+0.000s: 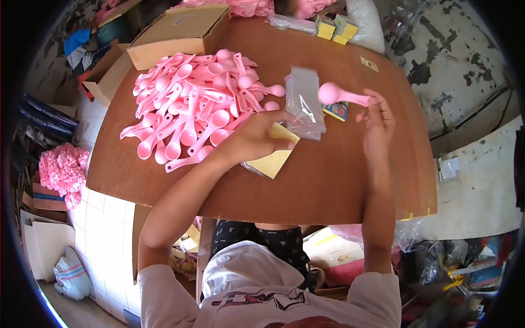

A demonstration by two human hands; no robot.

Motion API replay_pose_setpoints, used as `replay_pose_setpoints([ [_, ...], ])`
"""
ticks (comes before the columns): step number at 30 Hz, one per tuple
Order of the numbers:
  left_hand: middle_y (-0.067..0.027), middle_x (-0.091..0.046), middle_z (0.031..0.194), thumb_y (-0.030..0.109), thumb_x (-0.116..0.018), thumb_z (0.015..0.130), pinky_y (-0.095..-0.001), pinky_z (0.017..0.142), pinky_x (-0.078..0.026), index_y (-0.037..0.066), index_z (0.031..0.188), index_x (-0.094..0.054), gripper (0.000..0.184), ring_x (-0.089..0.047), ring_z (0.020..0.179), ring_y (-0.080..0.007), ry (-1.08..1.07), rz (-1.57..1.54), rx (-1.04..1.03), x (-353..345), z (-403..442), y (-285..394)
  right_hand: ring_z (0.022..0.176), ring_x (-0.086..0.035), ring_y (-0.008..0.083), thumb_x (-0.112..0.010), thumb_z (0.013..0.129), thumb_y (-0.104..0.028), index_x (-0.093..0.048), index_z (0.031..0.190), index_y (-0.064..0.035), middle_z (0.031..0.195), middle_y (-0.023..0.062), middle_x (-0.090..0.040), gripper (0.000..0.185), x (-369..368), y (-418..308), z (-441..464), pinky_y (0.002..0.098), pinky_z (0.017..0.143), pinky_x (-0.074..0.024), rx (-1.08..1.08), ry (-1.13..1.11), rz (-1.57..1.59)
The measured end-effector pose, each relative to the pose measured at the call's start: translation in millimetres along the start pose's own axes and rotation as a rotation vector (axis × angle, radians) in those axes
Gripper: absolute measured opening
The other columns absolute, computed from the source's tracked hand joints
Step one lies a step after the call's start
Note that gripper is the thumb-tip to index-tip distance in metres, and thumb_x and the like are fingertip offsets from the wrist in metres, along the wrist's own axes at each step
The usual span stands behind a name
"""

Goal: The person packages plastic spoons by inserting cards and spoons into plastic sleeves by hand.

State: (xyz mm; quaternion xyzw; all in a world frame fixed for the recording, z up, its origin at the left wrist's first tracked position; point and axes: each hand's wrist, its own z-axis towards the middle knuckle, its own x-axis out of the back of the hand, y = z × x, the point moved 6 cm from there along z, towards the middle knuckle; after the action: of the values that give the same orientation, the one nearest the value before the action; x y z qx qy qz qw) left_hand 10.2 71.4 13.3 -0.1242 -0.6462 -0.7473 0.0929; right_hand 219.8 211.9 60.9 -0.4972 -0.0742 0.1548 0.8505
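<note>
My right hand [378,117] is raised over the right side of the table, its fingers pinching the handle end of a pink plastic scoop [331,93]. The scoop's round bowl points left. My left hand [254,136] grips a yellow card [276,158], thumb on top; clear plastic shows along the card's lower edge. Between my hands lies a stack of clear plastic bags [303,104]. Partly behind the held scoop is a small printed card or packet [336,111]. A large heap of pink scoops [188,104] lies beyond my left hand.
On the brown table [339,180], a cardboard box [180,30] stands behind the heap. Small yellow stacks [334,28] and a plastic-wrapped roll [365,24] sit at the far edge. A person [82,46] is at the far left. Pink bundles [63,169] are left of the table.
</note>
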Motion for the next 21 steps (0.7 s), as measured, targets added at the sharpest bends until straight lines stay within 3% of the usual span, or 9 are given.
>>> replay_pose_setpoints([
  [4,-0.0063,-0.065,0.094,0.013,-0.076,0.078,-0.0274,0.072,-0.049,0.003,0.121,-0.058,0.048,-0.061,0.083,-0.0115,0.017,0.069,-0.041,1.2,0.6,-0.9,0.066,-0.05,0.0042,-0.053,0.1,-0.021,-0.066,0.111,-0.0018,0.076,-0.0015,-0.061,0.026,-13.4,-0.3,-4.8,0.0201,0.061,-0.0408,0.006,-0.102,-0.212],
  [15,-0.0109,-0.066,0.09,0.015,-0.08,0.075,-0.0302,0.071,-0.049,-0.002,0.13,-0.05,0.064,-0.062,0.08,-0.0145,-0.014,0.193,-0.01,0.7,-2.2,9.6,0.063,-0.051,0.0053,-0.056,0.098,-0.019,-0.069,0.105,-0.002,0.087,0.001,-0.064,0.023,-25.2,2.7,-10.1,0.0205,0.056,-0.0429,0.025,-0.18,-0.29],
  [18,-0.0117,-0.065,0.097,0.012,-0.08,0.074,-0.0307,0.077,-0.049,-0.001,0.134,-0.047,0.07,-0.062,0.086,-0.0159,-0.011,0.175,-0.024,0.8,-1.8,9.3,0.061,-0.05,0.0056,-0.056,0.098,-0.019,-0.069,0.106,-0.0023,0.086,0.0007,-0.063,0.022,-25.2,2.9,-10.5,0.0203,0.055,-0.0426,0.016,-0.22,-0.3],
  [20,-0.0163,-0.063,0.117,0.015,-0.079,0.072,-0.035,0.09,-0.047,0.003,0.134,-0.048,0.07,-0.063,0.104,-0.026,-0.019,0.143,-0.089,0.1,-0.2,5.5,0.061,-0.05,0.0053,-0.057,0.097,-0.018,-0.069,0.106,-0.0025,0.086,0.0001,-0.063,0.022,-30.3,7.2,-13.0,0.0203,0.055,-0.042,-0.067,-0.305,-0.287],
  [21,-0.0163,-0.063,0.117,0.015,-0.079,0.072,-0.035,0.09,-0.047,0.003,0.134,-0.048,0.07,-0.063,0.104,-0.026,-0.021,0.143,-0.087,-0.1,0.0,5.0,0.061,-0.05,0.0053,-0.057,0.097,-0.018,-0.069,0.106,-0.0025,0.086,0.0001,-0.063,0.022,-31.4,8.9,-14.0,0.0203,0.055,-0.042,-0.07,-0.304,-0.286],
])
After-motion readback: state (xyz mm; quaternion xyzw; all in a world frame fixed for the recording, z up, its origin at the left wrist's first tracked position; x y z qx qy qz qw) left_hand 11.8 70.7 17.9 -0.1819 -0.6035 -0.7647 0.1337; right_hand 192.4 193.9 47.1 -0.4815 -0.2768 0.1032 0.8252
